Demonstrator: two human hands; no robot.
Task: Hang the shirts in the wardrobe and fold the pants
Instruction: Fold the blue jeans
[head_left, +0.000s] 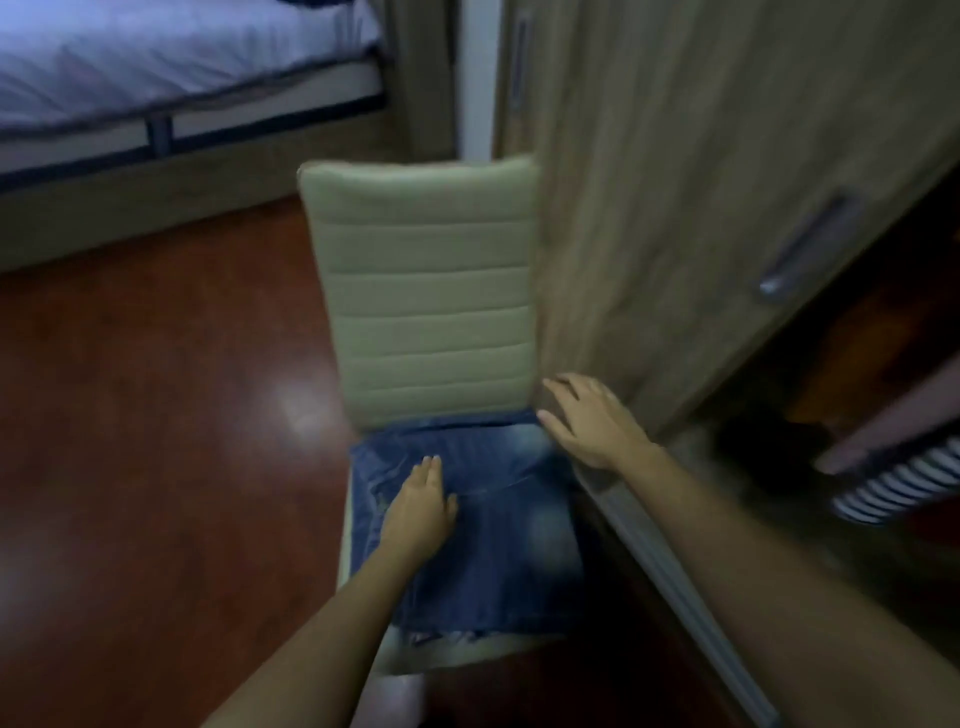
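Observation:
A pair of blue jeans lies folded flat on the seat of a beige chair. My left hand rests flat on the left part of the jeans, fingers straight. My right hand hovers with spread fingers at the jeans' far right corner, beside the wardrobe door. Whether it touches the cloth I cannot tell. A black-and-white striped shirt hangs inside the wardrobe at the right edge.
The wardrobe's wooden sliding door with a metal handle stands right against the chair. Its floor rail runs along the chair's right side. A bed with blue sheets fills the upper left. Dark red wood floor lies left of the chair.

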